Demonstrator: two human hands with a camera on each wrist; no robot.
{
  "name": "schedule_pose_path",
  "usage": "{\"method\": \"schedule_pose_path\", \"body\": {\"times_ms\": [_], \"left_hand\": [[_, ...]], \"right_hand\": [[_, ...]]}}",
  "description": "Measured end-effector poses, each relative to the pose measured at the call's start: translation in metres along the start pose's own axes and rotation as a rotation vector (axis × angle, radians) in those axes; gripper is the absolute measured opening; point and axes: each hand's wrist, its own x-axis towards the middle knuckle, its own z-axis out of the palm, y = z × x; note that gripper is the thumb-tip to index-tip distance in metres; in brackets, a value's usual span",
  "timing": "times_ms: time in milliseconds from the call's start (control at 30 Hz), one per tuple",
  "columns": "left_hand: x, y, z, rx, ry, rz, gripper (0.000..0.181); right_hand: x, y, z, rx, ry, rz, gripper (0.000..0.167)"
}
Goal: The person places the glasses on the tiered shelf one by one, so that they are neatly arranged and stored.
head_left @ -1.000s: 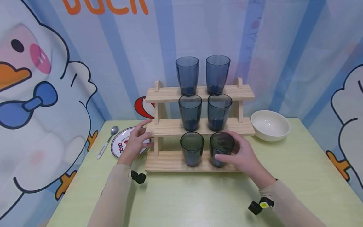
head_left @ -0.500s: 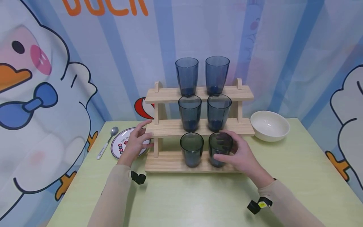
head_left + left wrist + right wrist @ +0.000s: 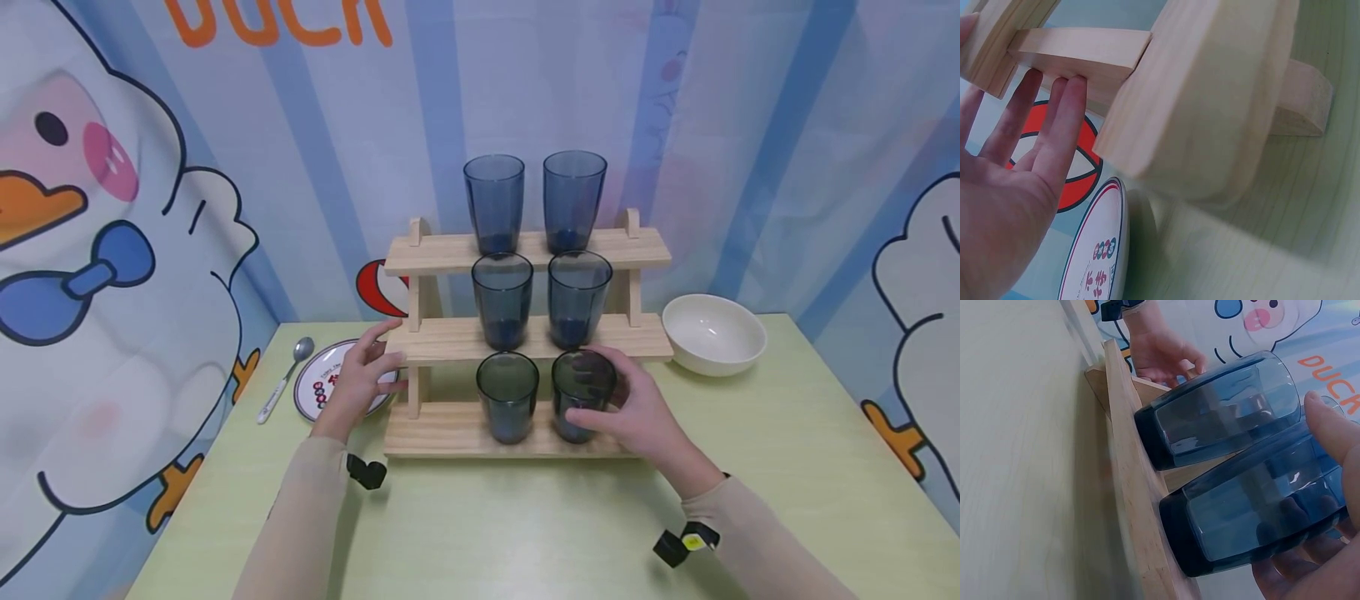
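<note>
On a three-tier wooden shelf (image 3: 450, 435) stand several blue-grey tumblers, two per tier. My right hand (image 3: 637, 408) grips the bottom right tumbler (image 3: 576, 427), thumb at the front and fingers behind. In the right wrist view this tumbler (image 3: 1235, 525) stands with its base on the bottom board, beside the bottom left tumbler (image 3: 1222, 412). My left hand (image 3: 358, 379) holds the left end of the middle board (image 3: 442, 340). Several of its fingertips touch the wooden upright (image 3: 1079, 53) in the left wrist view, where only part of the thumb shows.
A patterned plate (image 3: 311, 387) lies left of the shelf, partly behind my left hand, with a spoon (image 3: 287, 379) farther left. A white bowl (image 3: 714, 333) stands at the right on the pale table (image 3: 510, 533). A duck-print cloth (image 3: 337, 167) hangs behind.
Almost nothing moves. The right hand and its tumbler have shifted very slightly to the left; the left hand stays on the shelf end.
</note>
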Motion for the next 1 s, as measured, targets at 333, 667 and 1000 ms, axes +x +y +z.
{"method": "schedule_pose_path", "body": {"times_ms": [333,667,1000], "left_hand": [[0.000,0.002,-0.001,0.001,-0.006,0.007,0.058],[0.001,0.001,-0.001,-0.002,-0.018,0.007,0.059],[-0.001,0.013,-0.009,0.069,-0.066,-0.010,0.067]], "right_hand": [[-0.002,-0.001,-0.005,-0.003,-0.030,0.006,0.081],[-0.017,0.001,-0.029,-0.055,-0.023,0.028,0.087],[-0.034,-0.004,-0.078,-0.093,0.033,-0.069,0.073]]}}
